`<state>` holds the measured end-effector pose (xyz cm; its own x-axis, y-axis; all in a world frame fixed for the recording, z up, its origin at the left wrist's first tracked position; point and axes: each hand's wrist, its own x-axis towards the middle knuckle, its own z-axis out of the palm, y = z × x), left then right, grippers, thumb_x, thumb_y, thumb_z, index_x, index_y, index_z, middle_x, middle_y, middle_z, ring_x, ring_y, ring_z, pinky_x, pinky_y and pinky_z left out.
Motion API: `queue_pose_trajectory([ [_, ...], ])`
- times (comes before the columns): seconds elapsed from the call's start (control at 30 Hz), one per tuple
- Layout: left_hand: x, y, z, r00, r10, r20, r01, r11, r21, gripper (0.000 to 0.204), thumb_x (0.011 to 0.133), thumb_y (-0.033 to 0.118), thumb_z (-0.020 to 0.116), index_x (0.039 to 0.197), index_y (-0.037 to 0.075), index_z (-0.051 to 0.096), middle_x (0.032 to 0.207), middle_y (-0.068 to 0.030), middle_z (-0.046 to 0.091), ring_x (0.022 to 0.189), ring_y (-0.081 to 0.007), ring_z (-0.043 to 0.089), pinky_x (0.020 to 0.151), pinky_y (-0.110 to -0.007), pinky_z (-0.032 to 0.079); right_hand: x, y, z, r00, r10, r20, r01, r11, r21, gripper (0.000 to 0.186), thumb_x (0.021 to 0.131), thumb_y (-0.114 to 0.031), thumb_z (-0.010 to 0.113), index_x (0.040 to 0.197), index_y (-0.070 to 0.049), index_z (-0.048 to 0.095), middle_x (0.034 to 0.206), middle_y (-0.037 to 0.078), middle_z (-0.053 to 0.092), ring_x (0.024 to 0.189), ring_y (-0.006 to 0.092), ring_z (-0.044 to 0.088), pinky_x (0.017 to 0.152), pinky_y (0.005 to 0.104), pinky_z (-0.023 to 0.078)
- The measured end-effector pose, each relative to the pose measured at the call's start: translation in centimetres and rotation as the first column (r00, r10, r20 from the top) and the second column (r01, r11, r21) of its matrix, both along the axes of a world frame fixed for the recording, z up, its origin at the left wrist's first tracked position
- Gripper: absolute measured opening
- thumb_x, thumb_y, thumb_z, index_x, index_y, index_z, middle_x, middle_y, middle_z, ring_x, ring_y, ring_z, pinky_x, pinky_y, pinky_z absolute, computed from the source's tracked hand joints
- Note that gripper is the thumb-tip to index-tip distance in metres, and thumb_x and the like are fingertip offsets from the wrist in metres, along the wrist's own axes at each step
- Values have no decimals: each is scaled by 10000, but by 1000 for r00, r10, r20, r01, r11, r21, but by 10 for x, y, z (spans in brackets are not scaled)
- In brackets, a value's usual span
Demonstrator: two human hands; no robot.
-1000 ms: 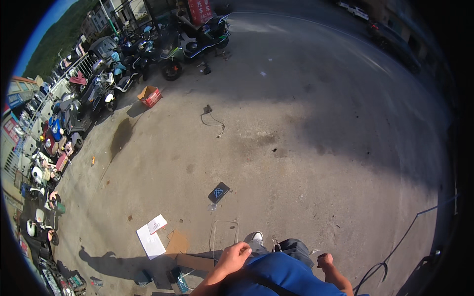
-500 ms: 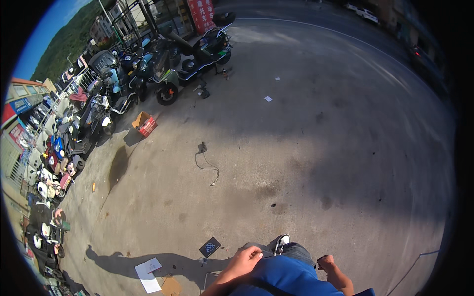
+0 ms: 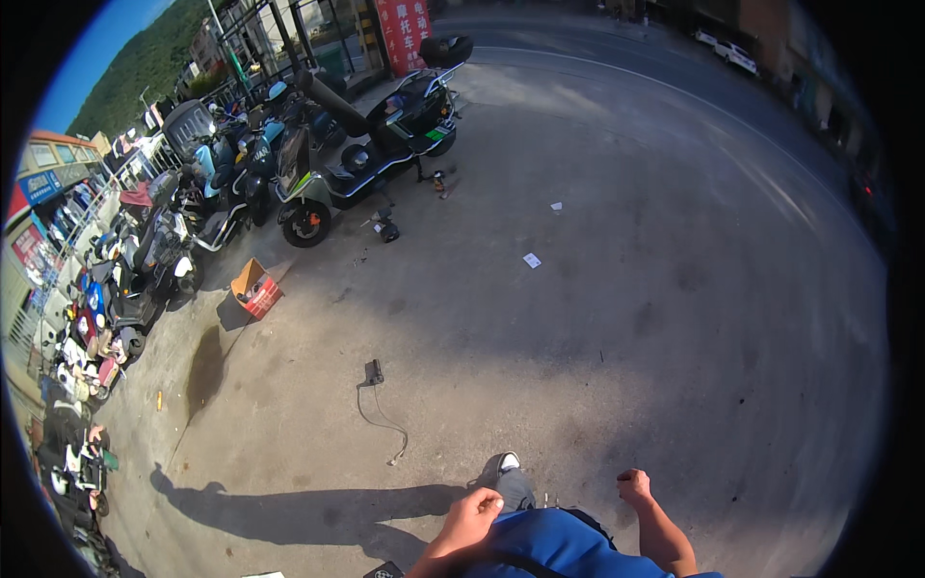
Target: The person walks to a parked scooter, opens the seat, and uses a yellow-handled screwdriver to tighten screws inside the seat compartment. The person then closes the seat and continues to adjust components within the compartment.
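A black scooter [image 3: 409, 120] stands near an open red carton [image 3: 258, 296].

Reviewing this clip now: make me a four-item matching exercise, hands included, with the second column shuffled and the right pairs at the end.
Column one
1. Right hand
2. Open box
3. Left hand
4. Black device

Column two
A. Below and left of the white-tipped shoe in the picture
B. On the ground, with a thin cable trailing from it
C. Right of the blue shirt in the picture
D. Red and brown, standing on the ground

Right pairs: 1-C, 2-D, 3-A, 4-B
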<state>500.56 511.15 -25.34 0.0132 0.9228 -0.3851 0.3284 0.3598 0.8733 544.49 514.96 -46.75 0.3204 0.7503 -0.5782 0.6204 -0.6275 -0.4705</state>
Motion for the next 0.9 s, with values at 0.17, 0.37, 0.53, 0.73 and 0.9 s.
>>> queue_pose_trajectory([
  [0.17, -4, 167, 28, 997, -65, 47, 70, 992, -107, 226, 1049, 226, 730, 1176, 39, 746, 942, -102, 793, 868, -168, 744, 804, -338, 589, 31, -14, -25, 804, -502, 318, 593, 648, -477, 123, 932, -85, 726, 1023, -26, 785, 987, 162, 800, 802, 333, 801, 637, 476, 686],
  [0.37, 26, 382, 5, 991, -135, -14, 133, 985, -108, 258, 1045, 270, 731, 1189, 56, 747, 1005, -127, 802, 944, -208, 759, 848, -376, 594, 48, 145, -45, 728, -676, 109, 611, 569, -550, 114, 919, -23, 704, 982, 9, 794, 911, 163, 768, 775, 306, 774, 643, 486, 684],
  [0.53, 74, 568, 21, 997, -71, -38, 68, 994, -80, 272, 1049, 267, 723, 1226, 61, 745, 1042, -147, 803, 992, -241, 768, 900, -398, 597, 67, 424, -40, 815, -579, -31, 522, 756, -394, 122, 908, 29, 686, 949, 37, 801, 848, 164, 742, 752, 284, 751, 649, 494, 683],
  [0.73, 84, 738, 22, 997, 66, -30, -63, 995, 75, 259, 1048, 240, 740, 1199, 30, 727, 988, -114, 803, 865, -193, 767, 791, -343, 602, -9, 849, 75, 800, -25, -600, 130, 983, 133, 206, 908, 36, 666, 1083, 71, 769, 870, 104, 704, 740, 217, 703, 705, 375, 651],
  [0.9, 68, 901, -34, 974, 158, 160, -175, 980, 97, 282, 1068, 228, 718, 1242, 7, 695, 1019, -106, 787, 896, -184, 764, 821, -337, 603, -125, 1076, 166, 692, 420, -587, -223, 898, 379, 206, 956, -33, 697, 1133, 51, 761, 972, 110, 758, 880, 193, 732, 826, 346, 615],
])
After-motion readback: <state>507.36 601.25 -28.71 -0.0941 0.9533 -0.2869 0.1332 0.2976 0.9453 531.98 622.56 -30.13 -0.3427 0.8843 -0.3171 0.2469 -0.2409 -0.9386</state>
